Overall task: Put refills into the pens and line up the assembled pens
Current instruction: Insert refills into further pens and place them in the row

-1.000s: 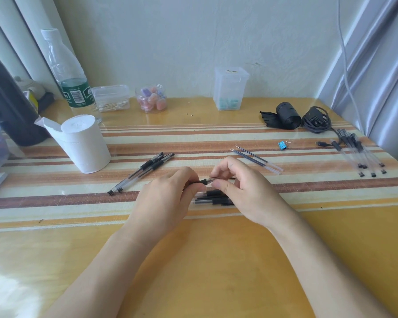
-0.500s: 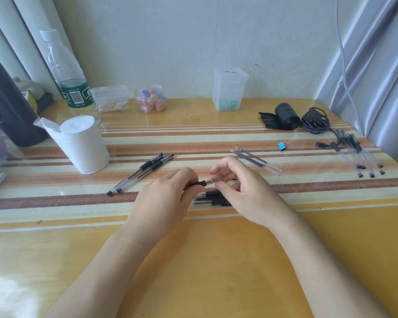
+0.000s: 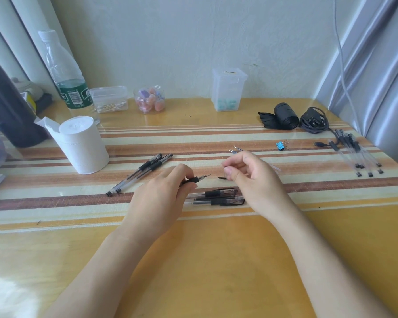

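My left hand (image 3: 161, 198) grips a black-grip pen (image 3: 197, 179) near its front, and the bare tip points right. My right hand (image 3: 251, 180) is a short gap to the right, its fingers pinched on a small dark pen cap (image 3: 222, 178). Below both hands lies a small pile of capped pens (image 3: 218, 197). Two pens (image 3: 139, 174) lie side by side on the left, slanted. Loose refills (image 3: 236, 149) peek out behind my right hand. Several clear pen barrels (image 3: 356, 152) lie at the far right.
A white paper roll (image 3: 83, 145) stands at the left, with a water bottle (image 3: 64, 72) behind it. Along the wall are a swab box (image 3: 109, 99), a jar (image 3: 149, 99) and a clear box (image 3: 228, 90). A blue binder clip (image 3: 280, 145), a black roll (image 3: 285, 115) and a cable (image 3: 313, 120) sit at the right.
My hands were together on the pen. My right hand has pulled away to the right with the cap, and the pen tip is now bare in my left hand.
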